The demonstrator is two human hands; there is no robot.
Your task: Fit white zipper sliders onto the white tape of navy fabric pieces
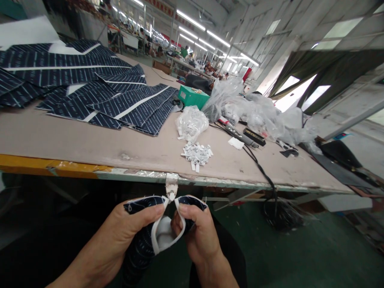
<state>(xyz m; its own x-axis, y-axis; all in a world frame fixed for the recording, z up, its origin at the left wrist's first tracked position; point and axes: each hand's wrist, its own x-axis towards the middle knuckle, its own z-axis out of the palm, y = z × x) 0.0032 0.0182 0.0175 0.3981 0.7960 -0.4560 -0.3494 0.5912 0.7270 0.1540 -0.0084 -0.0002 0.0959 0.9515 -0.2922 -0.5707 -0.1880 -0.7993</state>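
My left hand [132, 224] and my right hand [196, 232] are both closed on a navy patterned fabric piece [141, 248] with white zipper tape [163, 236], held below the table edge. Each hand pinches one side of the tape. The two tape ends meet at a small metal fixture [171, 187] fastened to the table's front edge. A little pile of white zipper sliders [196, 154] lies on the table just above the fixture, and a clear bag of more white pieces [192, 123] sits behind it.
Several navy striped fabric panels [90, 88] lie spread over the left of the table [75, 140]. A green box [192, 97], crumpled plastic bags [255, 110], black tools [240, 136] and a black cable [261, 170] lie to the right. Green floor lies below on the right.
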